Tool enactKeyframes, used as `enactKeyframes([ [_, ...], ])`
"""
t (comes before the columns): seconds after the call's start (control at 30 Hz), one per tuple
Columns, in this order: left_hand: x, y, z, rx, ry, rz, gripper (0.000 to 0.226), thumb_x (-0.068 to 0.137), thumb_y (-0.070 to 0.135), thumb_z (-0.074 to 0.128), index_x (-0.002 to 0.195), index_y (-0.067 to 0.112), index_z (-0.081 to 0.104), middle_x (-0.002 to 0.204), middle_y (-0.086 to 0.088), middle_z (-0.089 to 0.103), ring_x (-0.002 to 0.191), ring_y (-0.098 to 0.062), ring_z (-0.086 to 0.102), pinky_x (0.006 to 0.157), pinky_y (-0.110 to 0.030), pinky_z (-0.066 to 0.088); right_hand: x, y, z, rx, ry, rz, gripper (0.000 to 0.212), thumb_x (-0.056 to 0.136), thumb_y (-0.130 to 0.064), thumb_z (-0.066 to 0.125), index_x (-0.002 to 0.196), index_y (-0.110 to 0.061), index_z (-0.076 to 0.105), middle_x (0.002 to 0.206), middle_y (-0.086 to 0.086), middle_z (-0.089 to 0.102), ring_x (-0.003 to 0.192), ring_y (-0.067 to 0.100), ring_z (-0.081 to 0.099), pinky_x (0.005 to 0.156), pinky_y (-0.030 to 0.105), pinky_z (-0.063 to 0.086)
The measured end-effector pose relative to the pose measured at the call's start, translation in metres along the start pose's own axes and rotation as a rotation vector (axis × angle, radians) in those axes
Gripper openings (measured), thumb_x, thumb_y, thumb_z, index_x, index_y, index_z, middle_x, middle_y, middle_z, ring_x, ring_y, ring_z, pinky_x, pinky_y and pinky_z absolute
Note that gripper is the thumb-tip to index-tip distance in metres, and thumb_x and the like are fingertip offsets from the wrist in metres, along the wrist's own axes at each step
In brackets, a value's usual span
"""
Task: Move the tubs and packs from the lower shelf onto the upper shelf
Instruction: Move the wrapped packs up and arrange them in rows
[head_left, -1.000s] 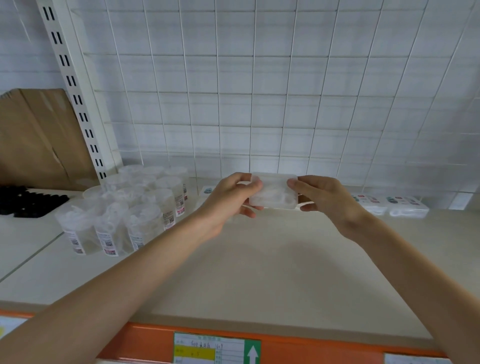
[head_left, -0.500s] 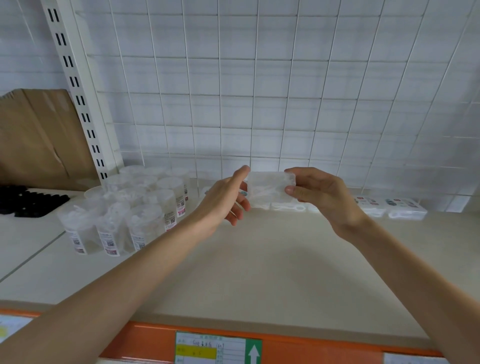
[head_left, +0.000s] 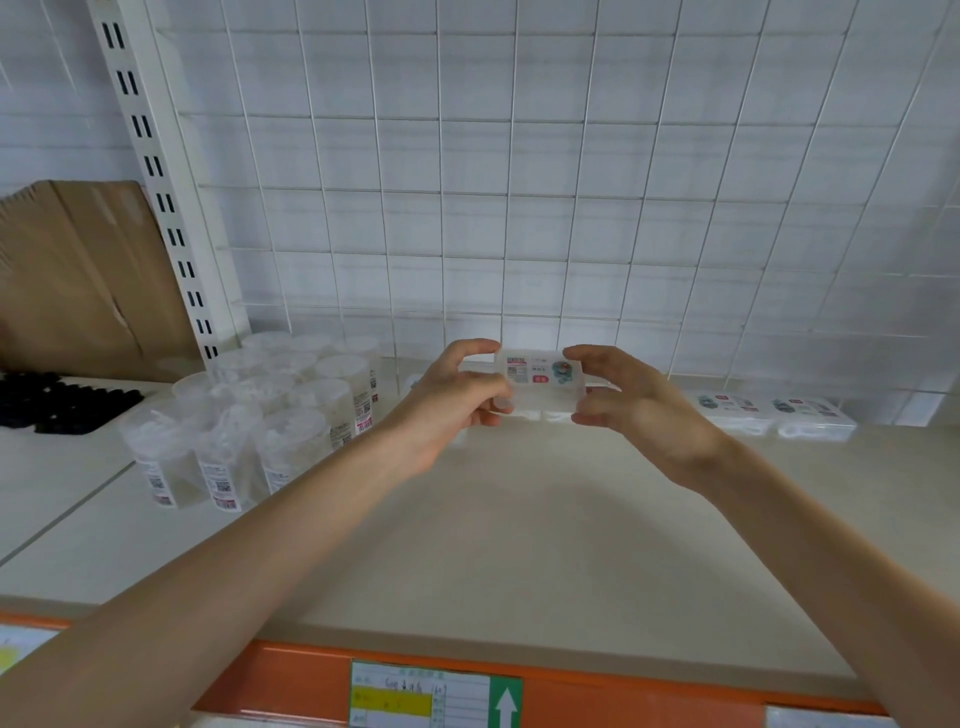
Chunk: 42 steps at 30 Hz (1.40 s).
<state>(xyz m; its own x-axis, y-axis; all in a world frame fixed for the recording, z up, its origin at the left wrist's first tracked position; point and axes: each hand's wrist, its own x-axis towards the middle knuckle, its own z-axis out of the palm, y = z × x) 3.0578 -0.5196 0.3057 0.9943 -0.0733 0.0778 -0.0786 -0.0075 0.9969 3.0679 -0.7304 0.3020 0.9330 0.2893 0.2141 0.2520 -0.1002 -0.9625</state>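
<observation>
A clear flat pack (head_left: 540, 375) with a printed label facing me is held between both hands, just above the back of the upper shelf (head_left: 519, 530). My left hand (head_left: 457, 400) grips its left end, thumb on top and fingers underneath. My right hand (head_left: 628, 405) pinches its right end the same way. Directly under the held pack lies a row of similar packs (head_left: 535, 414), partly hidden by my hands. More packs (head_left: 774, 413) lie at the back right. A cluster of clear round tubs (head_left: 260, 421) stands at the left.
A white wire grid (head_left: 519, 208) backs the shelf, with a slotted upright (head_left: 156, 182) at the left. Cardboard (head_left: 78, 280) and a black tray (head_left: 57, 405) sit on the neighbouring shelf. An orange front edge with a label (head_left: 436, 696) runs below.
The pack has been turned so that its printed label faces me. My left hand, loose half a second ago, grips the left end again. Both hands sit slightly further back.
</observation>
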Motion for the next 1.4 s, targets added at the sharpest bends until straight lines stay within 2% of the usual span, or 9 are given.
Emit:
enactKeyframes([
  [0.17, -0.004, 0.002, 0.003, 0.098, -0.061, 0.061, 0.044, 0.088, 0.004, 0.056, 0.120, 0.033, 0.062, 0.105, -0.014, 0.072, 0.078, -0.013, 0.061, 0.073, -0.028, 0.045, 0.001, -0.002, 0.001, 0.053, 0.048, 0.108, 0.030, 0.096, -0.023, 0.058, 0.125, -0.018, 0.059, 0.100, 0.005, 0.072, 0.082, 0.016, 0.064, 0.074, 0.031, 0.050],
  [0.33, -0.004, -0.001, 0.005, 0.163, -0.086, 0.090, 0.043, 0.086, 0.013, 0.057, 0.124, 0.032, 0.064, 0.105, -0.007, 0.074, 0.088, -0.013, 0.062, 0.075, -0.028, 0.046, 0.000, -0.001, 0.004, -0.036, -0.050, 0.134, 0.029, 0.092, -0.016, 0.062, 0.121, -0.019, 0.063, 0.102, 0.006, 0.075, 0.093, 0.020, 0.067, 0.087, 0.038, 0.052],
  [0.57, -0.001, -0.004, 0.005, 0.117, -0.052, 0.040, 0.032, 0.093, 0.025, 0.065, 0.122, 0.013, 0.059, 0.102, -0.003, 0.075, 0.087, -0.015, 0.070, 0.077, -0.030, 0.051, -0.002, -0.002, 0.005, 0.114, -0.088, 0.118, 0.036, 0.092, -0.003, 0.057, 0.127, -0.009, 0.055, 0.111, 0.010, 0.073, 0.101, 0.024, 0.070, 0.080, 0.032, 0.054],
  [0.77, -0.002, -0.003, 0.005, 0.164, -0.092, 0.036, 0.028, 0.091, 0.020, 0.069, 0.118, 0.013, 0.064, 0.104, -0.010, 0.074, 0.086, -0.013, 0.068, 0.076, -0.028, 0.056, -0.004, -0.006, 0.007, 0.069, -0.170, 0.052, 0.021, 0.093, 0.002, 0.054, 0.107, -0.011, 0.061, 0.103, 0.008, 0.074, 0.099, 0.022, 0.070, 0.084, 0.032, 0.057],
  [0.9, 0.000, -0.005, 0.001, 0.221, -0.063, 0.098, 0.019, 0.096, 0.018, 0.063, 0.112, 0.013, 0.070, 0.100, -0.008, 0.074, 0.081, -0.010, 0.066, 0.073, -0.027, 0.052, -0.001, 0.001, 0.005, -0.133, -0.046, 0.055, 0.050, 0.084, -0.018, 0.075, 0.128, -0.021, 0.051, 0.114, -0.002, 0.068, 0.108, 0.016, 0.065, 0.085, 0.027, 0.054],
  [1.03, 0.001, -0.005, -0.003, 0.283, -0.042, 0.111, 0.020, 0.098, 0.022, 0.059, 0.110, 0.018, 0.073, 0.098, -0.002, 0.075, 0.085, -0.010, 0.063, 0.071, -0.025, 0.048, -0.003, 0.003, 0.003, -0.529, 0.033, -0.221, 0.075, 0.065, -0.035, 0.089, 0.129, -0.035, 0.050, 0.124, -0.019, 0.052, 0.112, -0.005, 0.052, 0.089, 0.011, 0.044],
  [1.2, 0.001, -0.003, -0.005, 0.333, -0.039, 0.085, 0.023, 0.101, 0.023, 0.054, 0.111, 0.018, 0.073, 0.102, -0.003, 0.075, 0.099, -0.024, 0.067, 0.086, -0.038, 0.052, -0.001, 0.006, 0.004, -0.722, -0.043, -0.353, 0.065, 0.064, -0.038, 0.089, 0.120, -0.039, 0.056, 0.115, -0.022, 0.057, 0.110, -0.004, 0.051, 0.087, 0.009, 0.037],
  [1.33, 0.001, -0.001, -0.010, 0.567, 0.113, 0.254, 0.022, 0.100, 0.024, 0.053, 0.108, 0.021, 0.074, 0.099, 0.015, 0.071, 0.097, -0.004, 0.064, 0.078, -0.018, 0.049, -0.001, 0.011, 0.006, -0.786, 0.012, -0.293, 0.062, 0.064, -0.047, 0.086, 0.119, -0.042, 0.057, 0.105, -0.030, 0.056, 0.106, -0.008, 0.046, 0.087, 0.010, 0.035],
  [1.4, 0.002, -0.001, -0.017, 0.784, 0.163, 0.347, 0.025, 0.101, 0.023, 0.050, 0.112, 0.022, 0.072, 0.107, 0.014, 0.067, 0.102, -0.004, 0.060, 0.079, -0.017, 0.046, -0.001, 0.014, 0.005, -0.819, 0.000, -0.240, 0.060, 0.065, -0.049, 0.084, 0.119, -0.041, 0.058, 0.105, -0.028, 0.057, 0.104, -0.008, 0.047, 0.084, 0.008, 0.035],
])
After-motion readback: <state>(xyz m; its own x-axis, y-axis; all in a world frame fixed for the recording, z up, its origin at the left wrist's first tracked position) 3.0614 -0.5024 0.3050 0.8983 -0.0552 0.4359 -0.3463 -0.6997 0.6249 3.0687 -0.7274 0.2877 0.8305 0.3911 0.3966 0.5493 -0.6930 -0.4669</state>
